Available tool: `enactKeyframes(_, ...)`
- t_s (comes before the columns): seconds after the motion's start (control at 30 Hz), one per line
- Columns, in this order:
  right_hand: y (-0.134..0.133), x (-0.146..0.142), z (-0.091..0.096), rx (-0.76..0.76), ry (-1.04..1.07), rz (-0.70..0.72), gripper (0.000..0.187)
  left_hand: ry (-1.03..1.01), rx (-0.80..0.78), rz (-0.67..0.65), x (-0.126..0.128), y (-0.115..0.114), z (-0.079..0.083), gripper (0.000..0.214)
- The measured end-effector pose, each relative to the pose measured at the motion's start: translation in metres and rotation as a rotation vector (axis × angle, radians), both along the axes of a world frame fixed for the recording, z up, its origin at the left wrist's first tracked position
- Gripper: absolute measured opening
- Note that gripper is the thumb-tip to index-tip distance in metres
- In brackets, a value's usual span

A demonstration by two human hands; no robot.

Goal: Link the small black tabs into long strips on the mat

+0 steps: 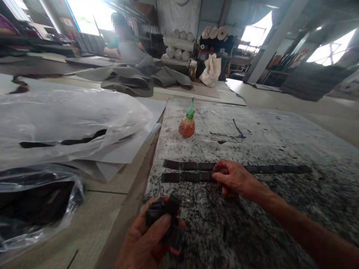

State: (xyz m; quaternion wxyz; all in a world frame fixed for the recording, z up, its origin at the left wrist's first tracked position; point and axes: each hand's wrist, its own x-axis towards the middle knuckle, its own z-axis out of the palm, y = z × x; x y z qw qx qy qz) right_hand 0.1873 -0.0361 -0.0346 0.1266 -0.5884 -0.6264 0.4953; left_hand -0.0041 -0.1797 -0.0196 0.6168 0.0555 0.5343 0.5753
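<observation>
My left hand [148, 239] is closed round a stack of small dark pieces [164, 213] near the bottom edge of the head view. My right hand [231, 177] reaches forward with its fingers pinched together, pressing on the nearer of two rows of dark pieces [185, 176] laid end to end on a speckled grey board [280, 142]. The farther row [187, 165] runs on to the right past my hand. What, if anything, the right fingers pinch is hidden.
An orange glue bottle with a green nozzle [187, 125] stands on the board beyond the rows. Thin dark scraps [232, 135] lie to its right. Clear plastic bags [64, 119] cover the table at left. A seated person [125, 43] works at the far table among grey fabric and rolls.
</observation>
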Motion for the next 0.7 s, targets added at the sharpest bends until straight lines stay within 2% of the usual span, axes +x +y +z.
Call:
enactKeyframes(0.17,-0.001,0.002,0.009,0.121,-0.11,0.046,0.02,-0.029,0.089,-0.045,0.003,-0.002,-0.005,0.043)
enactKeyframes(0.27,-0.009,0.001,0.021,0.216,-0.119,0.068,0.022,-0.036,0.133,-0.101,0.007,-0.003,-0.006,0.036)
enactKeyframes(0.33,-0.021,-0.004,0.032,0.159,-0.003,0.139,0.023,-0.012,0.147,-0.136,0.011,-0.003,-0.006,0.033)
enactKeyframes(0.4,-0.036,-0.012,0.044,0.033,0.152,0.228,0.025,0.024,0.149,-0.164,0.016,-0.002,-0.006,0.033)
enactKeyframes(0.5,-0.054,-0.023,0.054,-0.089,0.287,0.288,0.017,0.061,0.159,-0.203,0.024,-0.002,-0.004,0.033)
enactKeyframes(0.6,-0.054,-0.019,0.051,-0.176,0.328,0.27,0.009,0.083,0.143,-0.244,0.032,-0.002,-0.001,0.032)
enactKeyframes(0.7,-0.041,0.005,0.042,-0.18,0.313,0.181,0.013,0.068,0.097,-0.207,0.038,0.0,0.0,0.036)
